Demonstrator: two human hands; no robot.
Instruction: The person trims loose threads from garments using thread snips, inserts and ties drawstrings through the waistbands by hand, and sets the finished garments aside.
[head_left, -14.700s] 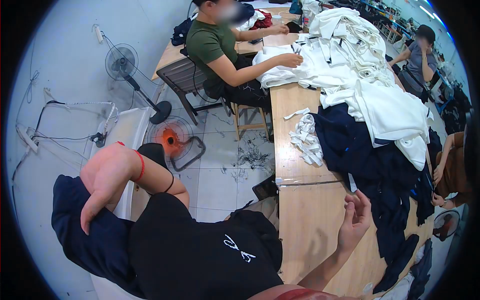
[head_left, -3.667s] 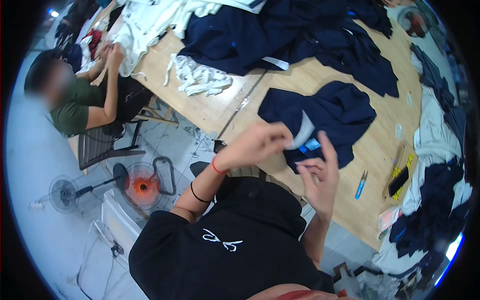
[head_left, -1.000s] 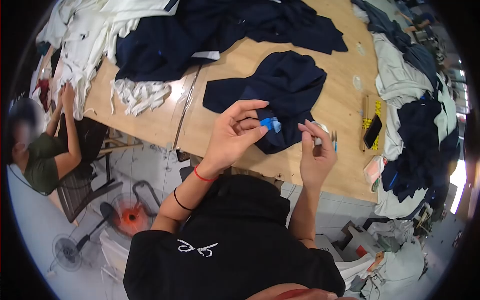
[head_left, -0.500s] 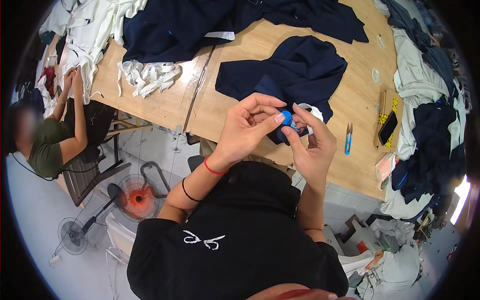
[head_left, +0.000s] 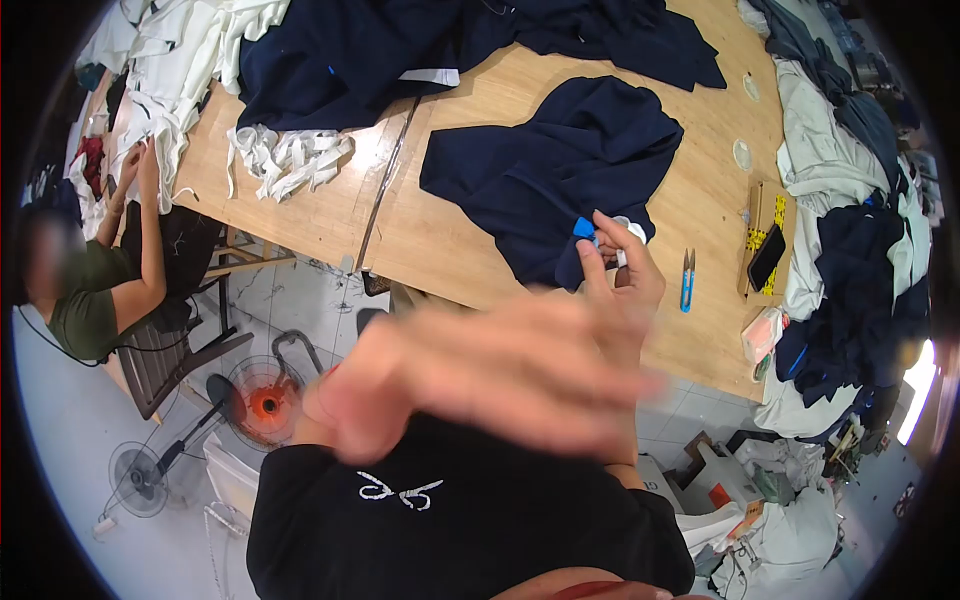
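Note:
My right hand (head_left: 625,265) is closed over the near edge of the navy cloth, pinching a small bright blue piece (head_left: 584,230) between thumb and finger. What exactly the blue piece is cannot be made out. Beside those fingers shows a white curved band (head_left: 637,230), partly hidden by the hand. My left hand (head_left: 500,370), smeared by motion, is raised near the camera in front of my chest; its fingers stretch out to the right and no object shows in it. The navy cloth piece (head_left: 560,150) lies spread on the wooden table (head_left: 480,100).
Blue-handled thread snips (head_left: 688,280) lie right of the cloth. Farther right are a box with yellow tape (head_left: 765,215) and a phone (head_left: 767,257). White strips (head_left: 290,160) and more navy cloth (head_left: 350,60) lie left. A co-worker (head_left: 100,290) handles white fabric near a fan (head_left: 265,400).
My left hand has let go of the blue piece and moved down, closer to the camera. My right hand stays near the same place, holding the blue piece. The view has shifted slightly.

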